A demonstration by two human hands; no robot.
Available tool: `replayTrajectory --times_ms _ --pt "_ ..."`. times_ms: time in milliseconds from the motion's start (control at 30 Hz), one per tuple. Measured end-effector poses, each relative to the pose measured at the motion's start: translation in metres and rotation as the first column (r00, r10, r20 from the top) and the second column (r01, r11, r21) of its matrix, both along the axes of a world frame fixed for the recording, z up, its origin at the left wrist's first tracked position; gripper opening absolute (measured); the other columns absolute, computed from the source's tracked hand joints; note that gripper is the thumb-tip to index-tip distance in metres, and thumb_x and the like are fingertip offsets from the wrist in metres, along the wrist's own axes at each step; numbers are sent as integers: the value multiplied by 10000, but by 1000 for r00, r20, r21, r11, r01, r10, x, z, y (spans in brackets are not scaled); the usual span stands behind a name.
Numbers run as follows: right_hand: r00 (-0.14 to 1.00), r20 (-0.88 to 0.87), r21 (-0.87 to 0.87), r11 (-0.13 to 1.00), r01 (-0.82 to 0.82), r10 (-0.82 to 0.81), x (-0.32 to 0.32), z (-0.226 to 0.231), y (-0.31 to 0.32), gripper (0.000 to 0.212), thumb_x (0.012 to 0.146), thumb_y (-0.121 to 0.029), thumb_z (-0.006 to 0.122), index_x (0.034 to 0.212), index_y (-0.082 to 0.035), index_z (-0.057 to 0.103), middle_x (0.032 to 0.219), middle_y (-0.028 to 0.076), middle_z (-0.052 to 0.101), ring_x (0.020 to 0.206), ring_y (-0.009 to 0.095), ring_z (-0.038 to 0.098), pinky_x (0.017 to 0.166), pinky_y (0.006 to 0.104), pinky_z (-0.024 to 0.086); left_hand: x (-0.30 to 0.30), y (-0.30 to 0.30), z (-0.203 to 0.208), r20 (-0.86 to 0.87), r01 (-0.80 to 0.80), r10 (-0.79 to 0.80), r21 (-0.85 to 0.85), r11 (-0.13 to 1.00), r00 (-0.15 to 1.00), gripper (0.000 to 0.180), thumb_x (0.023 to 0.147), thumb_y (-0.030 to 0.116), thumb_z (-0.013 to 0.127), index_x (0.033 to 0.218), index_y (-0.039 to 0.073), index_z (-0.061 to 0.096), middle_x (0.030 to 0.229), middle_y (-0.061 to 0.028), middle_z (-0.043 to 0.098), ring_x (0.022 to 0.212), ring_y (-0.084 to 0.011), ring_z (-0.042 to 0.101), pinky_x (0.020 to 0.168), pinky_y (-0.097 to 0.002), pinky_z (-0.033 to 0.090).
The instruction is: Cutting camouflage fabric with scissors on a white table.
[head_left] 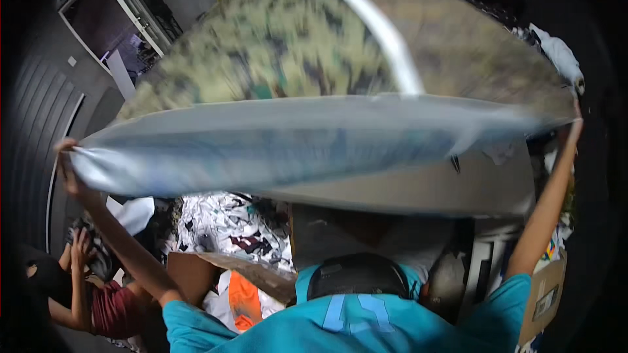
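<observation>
A wide grey-blue sheet point(261, 150), thin and shiny, is stretched in the air between my raised arms. My left hand point(69, 168) is closed on its left end. At the far right, the fingers of my right hand point(575, 127) pinch the other end. Motion blurs the sheet, and I cannot tell if it is fabric or plastic film. Beyond it lies camouflage fabric point(281, 39) in green, tan and black. A white strip point(386, 23) separates this from a plainer brown expanse point(471, 33). Under the sheet shows part of a pale tabletop point(418, 189).
White and dark cloth scraps point(229, 222) are heaped left of centre, near an orange piece point(243, 301). A co-worker in a maroon shirt point(114, 307) is at the lower left. A cardboard box point(544, 297) stands lower right. White bundles point(556, 55) sit beyond my right hand.
</observation>
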State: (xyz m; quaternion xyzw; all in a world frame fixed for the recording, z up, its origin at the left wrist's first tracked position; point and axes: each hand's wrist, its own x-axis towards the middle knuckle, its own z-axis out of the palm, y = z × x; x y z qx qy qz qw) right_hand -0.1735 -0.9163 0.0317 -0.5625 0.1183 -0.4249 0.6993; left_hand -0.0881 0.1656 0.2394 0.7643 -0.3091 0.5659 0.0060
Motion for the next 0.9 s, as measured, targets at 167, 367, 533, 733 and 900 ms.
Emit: replayTrajectory --times_ms 167,367,533,733,900 --pt "987 -86 -101 987 126 -135 -24 10 150 346 978 -293 562 1174 -27 664 1007 55 660 822 137 578 729 264 438 28 31 -185 -720 -7 -468 -548 837 512 324 790 118 468 1049 -8 617 1037 -102 588 875 -188 510 802 -274 396" --pt "897 -344 -209 954 214 -276 -14 -78 115 309 962 -282 588 1123 -34 677 809 1 601 594 83 447 536 223 335 70 6 -240 -889 -248 -180 -304 920 421 262 811 38 523 1044 24 643 983 -87 607 861 -182 544 762 -263 418" --pt "791 -503 -294 929 223 -349 -8 -134 76 285 951 -275 604 1090 -39 686 678 -35 563 442 46 360 408 196 266 79 4 -236 -848 -191 -218 -345 919 484 249 850 52 525 1059 -1 649 935 -86 630 862 -201 565 808 -283 435" --pt "850 -389 -148 935 322 -354 -46 -92 129 318 948 -250 609 1140 -6 678 957 12 651 595 62 530 480 198 353 36 46 -232 -740 -241 -442 -614 752 506 278 963 197 519 1074 -20 651 1135 -108 655 1036 -214 588 948 -289 418" --pt "871 -190 116 871 477 -452 -162 -135 154 322 937 -185 580 1175 14 665 1160 100 652 1057 156 579 883 233 439 -15 92 -242 -475 -217 -700 -877 430 533 340 996 256 494 1204 -1 572 1213 -130 624 1096 -218 556 972 -294 406"
